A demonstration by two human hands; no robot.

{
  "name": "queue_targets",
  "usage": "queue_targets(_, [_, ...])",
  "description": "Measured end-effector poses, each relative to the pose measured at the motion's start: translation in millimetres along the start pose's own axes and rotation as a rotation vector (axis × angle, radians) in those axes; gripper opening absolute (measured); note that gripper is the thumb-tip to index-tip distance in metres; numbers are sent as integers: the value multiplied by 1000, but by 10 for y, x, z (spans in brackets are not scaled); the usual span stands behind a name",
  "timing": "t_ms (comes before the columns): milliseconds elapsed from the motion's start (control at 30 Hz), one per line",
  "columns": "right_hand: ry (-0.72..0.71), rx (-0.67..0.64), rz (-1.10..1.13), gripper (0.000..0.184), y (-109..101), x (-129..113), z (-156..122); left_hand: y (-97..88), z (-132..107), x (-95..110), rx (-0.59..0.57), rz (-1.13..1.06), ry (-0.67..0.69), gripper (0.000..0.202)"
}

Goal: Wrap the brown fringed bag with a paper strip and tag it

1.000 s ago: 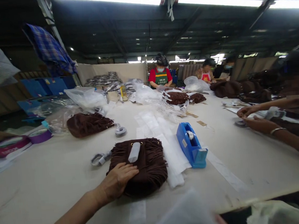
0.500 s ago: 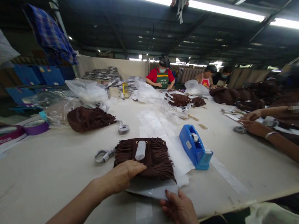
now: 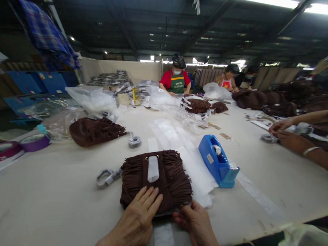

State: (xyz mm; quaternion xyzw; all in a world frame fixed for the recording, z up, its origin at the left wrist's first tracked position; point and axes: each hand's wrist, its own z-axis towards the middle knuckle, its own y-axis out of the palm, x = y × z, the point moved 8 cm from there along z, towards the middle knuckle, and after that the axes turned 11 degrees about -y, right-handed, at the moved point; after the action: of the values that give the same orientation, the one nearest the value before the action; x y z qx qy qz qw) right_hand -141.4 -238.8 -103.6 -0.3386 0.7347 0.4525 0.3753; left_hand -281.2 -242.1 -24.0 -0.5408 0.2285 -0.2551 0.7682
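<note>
A dark brown fringed bag point(image 3: 168, 177) lies flat on the table before me, a white wrapped tab at its middle and brass-coloured eyelets near its top. Across the lower front of the bag, my left hand point(image 3: 141, 212) rests flat with its fingers stretched out. My right hand point(image 3: 192, 219) grips the bag's lower right edge between thumb and curled fingers. Only a thin strip of a pale sheet point(image 3: 164, 214) shows under that edge. Off the bag's left side runs a coiled strap point(image 3: 107, 177) in clear wrap.
A blue tape dispenser point(image 3: 216, 162) stands right of the bag, beside white tissue sheets point(image 3: 198, 177). Another brown bag point(image 3: 93, 131) and purple tape rolls point(image 3: 35, 142) lie to the left. At the right, a co-worker's hands point(image 3: 288, 134) work over the table; another person point(image 3: 176, 80) is opposite.
The pale sheet that showed widely below the bag is now almost covered. My left hand has flattened onto the bag's lower front, and my right hand has moved up to its edge.
</note>
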Motion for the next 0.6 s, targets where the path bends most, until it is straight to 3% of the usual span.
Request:
queue_targets(167, [2,-54,-74,51,-87,23,55,172,-74,42,107,128,-21,62])
queue_targets(233, [-108,-59,-245,46,-210,-49,42,269,-98,46,104,146,-26,63])
queue_targets(300, [-444,-3,-519,37,-320,-308,-25,300,-113,60,108,143,-22,63])
queue_targets(367, [-929,-9,-794,24,-222,-611,-232,265,-114,61,125,142,-15,62])
queue_targets(433, [-1351,-169,-996,26,49,-727,-465,187,-110,25,153,163,-10,59])
queue_targets(467, [-1497,-272,-1070,30,188,-734,-537,141,-109,-3,171,183,-3,56])
queue_targets(533, [-1631,-408,-1175,34,410,-769,-541,73,-113,-64,198,230,24,51])
queue_targets(600, [-1615,-481,-1215,36,603,-870,-419,34,-125,-106,233,270,66,45])
